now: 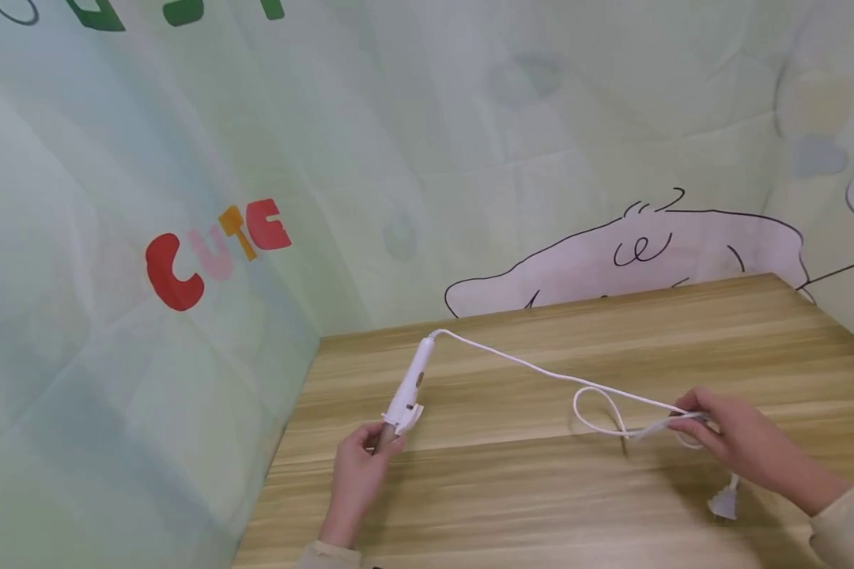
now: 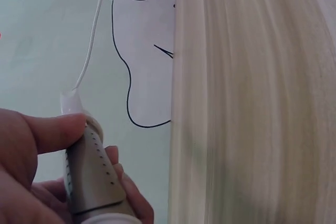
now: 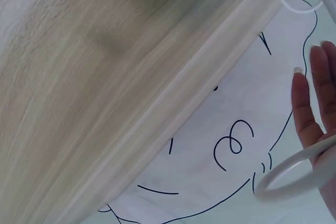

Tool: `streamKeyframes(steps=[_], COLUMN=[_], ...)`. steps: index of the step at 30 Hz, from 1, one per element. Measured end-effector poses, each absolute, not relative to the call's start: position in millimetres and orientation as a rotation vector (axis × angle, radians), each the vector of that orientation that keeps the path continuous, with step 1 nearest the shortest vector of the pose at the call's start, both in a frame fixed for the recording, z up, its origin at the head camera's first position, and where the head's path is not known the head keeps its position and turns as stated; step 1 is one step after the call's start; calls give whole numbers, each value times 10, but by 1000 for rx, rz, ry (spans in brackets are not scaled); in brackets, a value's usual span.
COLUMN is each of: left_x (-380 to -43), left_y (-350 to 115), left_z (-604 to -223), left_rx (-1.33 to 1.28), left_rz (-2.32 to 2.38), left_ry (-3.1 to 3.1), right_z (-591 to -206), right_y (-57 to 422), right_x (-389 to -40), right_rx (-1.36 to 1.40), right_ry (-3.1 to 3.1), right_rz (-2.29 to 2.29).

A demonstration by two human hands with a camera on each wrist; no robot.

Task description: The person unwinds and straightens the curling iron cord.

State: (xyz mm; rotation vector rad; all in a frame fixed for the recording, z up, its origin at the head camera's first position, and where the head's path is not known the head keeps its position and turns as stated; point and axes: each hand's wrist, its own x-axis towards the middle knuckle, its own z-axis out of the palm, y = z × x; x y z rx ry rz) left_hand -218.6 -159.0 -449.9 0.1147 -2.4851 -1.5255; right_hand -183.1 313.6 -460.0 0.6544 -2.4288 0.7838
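A white curling iron with a brownish barrel tilts above the wooden table, its handle pointing away from me. My left hand grips it by the barrel. In the left wrist view the thumb lies along the barrel, which has rows of small dots. From the handle's far end a white cord runs right to my right hand, which pinches it in a gathered loop. Below that hand hangs the plug. In the right wrist view a blurred cord loop crosses near the fingers.
The wood-grained table spreads under both hands. Its far edge meets a pale printed curtain with a cartoon figure. Another curtain side with the coloured letters "CUTE" stands along the table's left edge.
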Motion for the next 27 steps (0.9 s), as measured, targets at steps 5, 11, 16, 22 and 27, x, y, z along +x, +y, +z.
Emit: streamKeyframes(steps=[5,11,16,22,27], left_x=[-2186,-2202,-2235,-2260,-2250], left_y=[-1597,-1564,-1552,-1621,-1647], left_z=[-4571,-4627,-4612,-4645,-4715], left_rx=[112,124,150,203,227], left_rz=[-1513,-1541,-1501,-1420,-1412], left_ry=[-2575,-2590,-2614,-2673,-2688], right_z=[-4539,-4412,-4373,-4412,-4423], right_y=[3145,3143,3216,3352,3494], right_x=[-1826,-1831,-1856,-1856,-1867], right_rx=[582,379,613,1004,498], right_ry=[-2276,-2200,-2339,-2356,-2011], right_rz=[827,1060,1074,1597,2110])
